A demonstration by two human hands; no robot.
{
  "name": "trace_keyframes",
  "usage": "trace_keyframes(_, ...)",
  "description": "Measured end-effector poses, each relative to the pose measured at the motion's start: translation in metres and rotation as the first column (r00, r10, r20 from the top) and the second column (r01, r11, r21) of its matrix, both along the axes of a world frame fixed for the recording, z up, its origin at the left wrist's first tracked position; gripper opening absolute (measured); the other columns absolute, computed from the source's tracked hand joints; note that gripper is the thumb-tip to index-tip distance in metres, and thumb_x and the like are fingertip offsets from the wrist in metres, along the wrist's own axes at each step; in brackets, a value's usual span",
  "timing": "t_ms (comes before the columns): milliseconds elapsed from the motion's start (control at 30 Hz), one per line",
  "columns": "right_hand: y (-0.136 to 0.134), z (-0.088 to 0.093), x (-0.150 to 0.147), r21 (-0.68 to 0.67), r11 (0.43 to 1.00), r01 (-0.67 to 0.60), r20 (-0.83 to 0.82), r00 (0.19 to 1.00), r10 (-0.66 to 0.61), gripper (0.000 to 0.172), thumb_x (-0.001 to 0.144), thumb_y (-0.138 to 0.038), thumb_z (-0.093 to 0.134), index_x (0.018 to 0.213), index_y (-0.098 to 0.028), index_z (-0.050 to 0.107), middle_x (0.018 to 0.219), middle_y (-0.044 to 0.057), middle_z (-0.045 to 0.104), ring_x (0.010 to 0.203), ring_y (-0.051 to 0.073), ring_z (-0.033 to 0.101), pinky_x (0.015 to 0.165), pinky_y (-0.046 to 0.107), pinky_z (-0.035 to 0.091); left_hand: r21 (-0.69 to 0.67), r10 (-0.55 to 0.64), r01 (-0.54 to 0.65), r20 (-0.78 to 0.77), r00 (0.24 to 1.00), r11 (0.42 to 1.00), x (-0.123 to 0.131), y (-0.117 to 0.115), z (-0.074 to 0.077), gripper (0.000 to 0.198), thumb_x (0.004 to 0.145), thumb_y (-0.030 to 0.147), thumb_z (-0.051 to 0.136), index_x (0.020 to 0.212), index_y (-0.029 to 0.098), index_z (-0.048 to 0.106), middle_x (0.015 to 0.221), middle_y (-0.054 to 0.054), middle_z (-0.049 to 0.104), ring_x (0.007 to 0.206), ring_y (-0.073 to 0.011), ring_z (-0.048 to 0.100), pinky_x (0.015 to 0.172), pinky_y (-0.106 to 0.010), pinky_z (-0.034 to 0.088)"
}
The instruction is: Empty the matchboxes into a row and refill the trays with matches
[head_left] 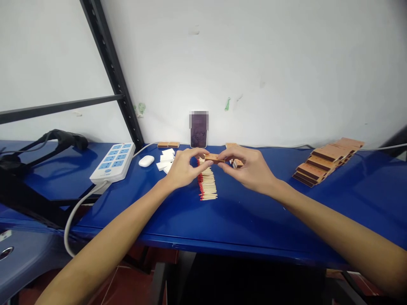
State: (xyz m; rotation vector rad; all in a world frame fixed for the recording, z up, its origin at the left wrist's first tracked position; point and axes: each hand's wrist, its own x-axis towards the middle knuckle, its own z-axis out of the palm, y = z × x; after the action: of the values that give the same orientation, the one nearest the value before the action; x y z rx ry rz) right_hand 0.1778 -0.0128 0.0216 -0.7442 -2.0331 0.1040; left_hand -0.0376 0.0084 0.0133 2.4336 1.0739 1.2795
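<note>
Between my two hands a small brown matchbox [214, 158] is held level above the blue table. My left hand [187, 166] pinches its left end between thumb and fingers. At the other end, my right hand [246, 166] grips it the same way. Below the box lies a long row of wooden matches [208, 186], red heads to the left. White box trays [165, 159] are heaped left of my left hand. More matchboxes [237, 163] sit partly hidden behind my right hand.
Flattened brown box sleeves [327, 159] are stacked at the right. Two matchboxes [168, 145] and a phone [199, 131] stand by the wall. To the left are a white earbud case [146, 161], a power strip [114, 161] with its cable, and a black rack post [117, 80].
</note>
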Motion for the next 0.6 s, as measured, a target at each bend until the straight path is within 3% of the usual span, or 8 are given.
trace_keyframes(233, 0.002, -0.009, -0.006, 0.027, 0.998, 0.054, -0.014, 0.998, -0.054, 0.014, 0.087, -0.018, 0.06, 0.092, -0.026, 0.07, 0.091, 0.002, 0.076, 0.081, 0.02, 0.069, 0.074, 0.038, 0.058, -0.011, -0.016, 0.016, 0.001, 1.0, 1.0, -0.003, 0.003, -0.003, 0.03, 0.085, 0.045, 0.07, 0.103, 0.021, 0.068, 0.098, -0.003, 0.074, 0.093, -0.0211, 0.068, 0.087, -0.036, 0.051)
trace_keyframes(367, 0.001, -0.013, -0.011, 0.018, 1.0, 0.013, -0.091, 0.996, -0.012, 0.017, 0.086, -0.016, 0.057, 0.095, -0.025, 0.069, 0.099, 0.004, 0.075, 0.093, 0.021, 0.069, 0.081, 0.04, 0.059, 0.028, -0.006, 0.005, 0.05, 0.999, 1.0, 0.004, 0.002, -0.006, 0.03, 0.08, 0.038, 0.075, 0.103, 0.021, 0.068, 0.101, -0.003, 0.074, 0.094, -0.0212, 0.068, 0.089, -0.036, 0.051)
trace_keyframes(467, -0.002, -0.014, -0.019, 0.008, 1.0, -0.027, -0.078, 0.997, 0.027, 0.022, 0.084, -0.015, 0.057, 0.098, -0.026, 0.069, 0.108, 0.006, 0.072, 0.1, 0.022, 0.068, 0.082, 0.04, 0.06, 0.061, -0.018, 0.019, -0.025, 1.0, 0.998, 0.01, 0.001, -0.008, 0.024, 0.083, 0.03, 0.072, 0.104, 0.021, 0.068, 0.104, -0.003, 0.074, 0.094, -0.0212, 0.067, 0.091, -0.038, 0.048)
trace_keyframes(600, -0.004, -0.011, -0.021, 0.034, 0.999, 0.041, -0.066, 0.997, -0.039, 0.021, 0.085, -0.015, 0.057, 0.097, -0.027, 0.069, 0.109, 0.007, 0.07, 0.102, 0.024, 0.067, 0.087, 0.045, 0.058, 0.08, 0.056, -0.049, -0.081, 0.995, 0.996, 0.012, 0.003, -0.008, 0.029, 0.084, 0.031, 0.073, 0.111, 0.022, 0.067, 0.109, -0.004, 0.074, 0.096, -0.0227, 0.065, 0.09, -0.04, 0.046)
